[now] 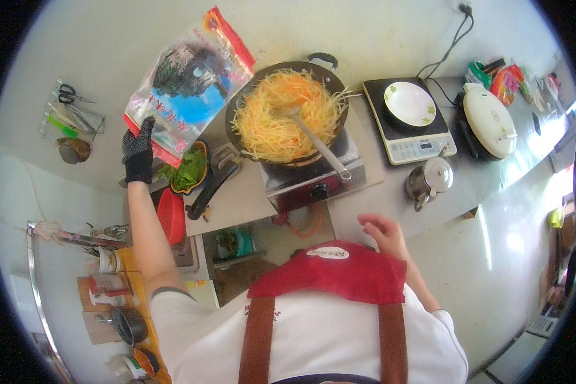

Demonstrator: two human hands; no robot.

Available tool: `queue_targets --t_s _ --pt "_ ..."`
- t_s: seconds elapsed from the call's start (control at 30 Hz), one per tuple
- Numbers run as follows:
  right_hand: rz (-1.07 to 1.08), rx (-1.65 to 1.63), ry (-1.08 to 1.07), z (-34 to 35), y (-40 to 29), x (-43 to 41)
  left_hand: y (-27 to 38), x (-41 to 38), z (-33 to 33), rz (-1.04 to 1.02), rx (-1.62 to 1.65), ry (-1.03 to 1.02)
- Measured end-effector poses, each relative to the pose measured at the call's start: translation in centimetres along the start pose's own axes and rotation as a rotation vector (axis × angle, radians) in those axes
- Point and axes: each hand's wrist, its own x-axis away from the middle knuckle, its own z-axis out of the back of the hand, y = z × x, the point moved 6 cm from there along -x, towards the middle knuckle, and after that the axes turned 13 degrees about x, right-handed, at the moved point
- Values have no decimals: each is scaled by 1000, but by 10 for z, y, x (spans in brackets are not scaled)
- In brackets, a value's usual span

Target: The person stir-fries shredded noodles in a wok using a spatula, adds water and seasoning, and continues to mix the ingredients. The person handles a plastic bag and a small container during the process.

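Observation:
My left hand (138, 153), in a black dotted glove, grips a plastic food bag (192, 91) by its lower left edge. The bag has red end strips, a blue printed face with writing, and a dark patch whose nature I cannot tell. It is held up left of a black wok (231, 120), which is full of pale and orange shredded vegetables (283, 139). A metal-handled utensil (319, 144) rests in the shreds, its handle over the front rim. Bare, with loosely bent fingers and nothing visible in it, my right hand (384, 233) hovers by my red apron (326, 278).
Under the wok stands a gas stove (312, 187). Leafy greens (189, 170) fill a bowl left of it, near a black-handled cleaver (213, 189). Rightward are an induction cooker (413, 144) with a white plate (409, 103), a lidded metal pot (429, 180) and an oval electric pan (489, 120).

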Motion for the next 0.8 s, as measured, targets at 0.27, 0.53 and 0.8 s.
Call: queue_targets --t_s 0.27,0.53,0.8 --pt "-29 68 -52 -7 -13 -7 0 -1 -62 21 359 -6" --pt "-21 -8 -73 0 -1 -9 31 22 -98 -114 84 -58" --pt "18 30 -193 -2 -3 -22 6 39 -112 10 184 -18"
